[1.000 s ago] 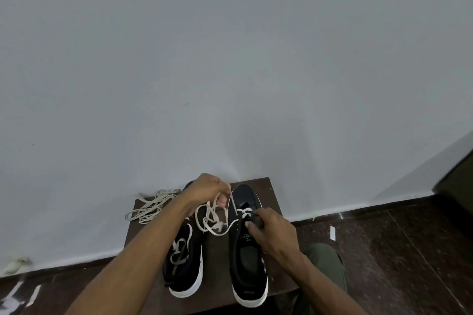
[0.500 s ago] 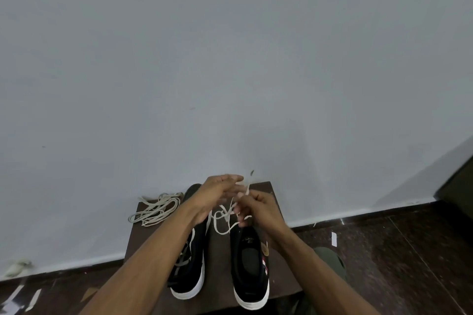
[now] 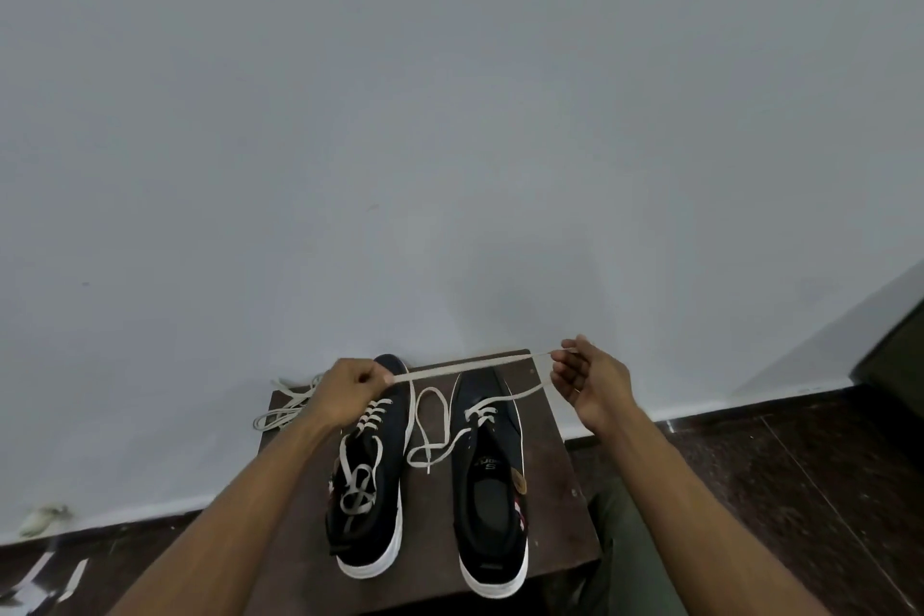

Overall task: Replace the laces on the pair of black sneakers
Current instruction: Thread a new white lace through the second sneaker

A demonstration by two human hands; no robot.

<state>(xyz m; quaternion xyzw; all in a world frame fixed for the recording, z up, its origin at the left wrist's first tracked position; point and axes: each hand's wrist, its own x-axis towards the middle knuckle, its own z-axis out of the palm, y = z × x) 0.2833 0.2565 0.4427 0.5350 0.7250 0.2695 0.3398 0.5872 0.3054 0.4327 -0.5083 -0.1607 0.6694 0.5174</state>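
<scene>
Two black sneakers with white soles stand side by side on a small brown table (image 3: pixel 555 505), toes toward the wall. The left sneaker (image 3: pixel 370 480) is laced with a tied white lace. The right sneaker (image 3: pixel 492 480) has lace only through its front eyelets. A white lace (image 3: pixel 465 367) is stretched taut above the shoes between my hands. My left hand (image 3: pixel 350 390) grips one part of it in a fist; my right hand (image 3: pixel 590 380) pinches the other part near its end. The rest of the lace loops down between the shoes.
A heap of loose white laces (image 3: pixel 287 408) lies at the table's back left corner, hanging over the edge. A grey wall rises right behind the table. Dark tiled floor (image 3: pixel 780 480) surrounds it, with paper scraps (image 3: pixel 45 580) at the lower left.
My hands were close together over the right sneaker's toe. They have spread apart, right hand moving right, pulling the lace straight between them.
</scene>
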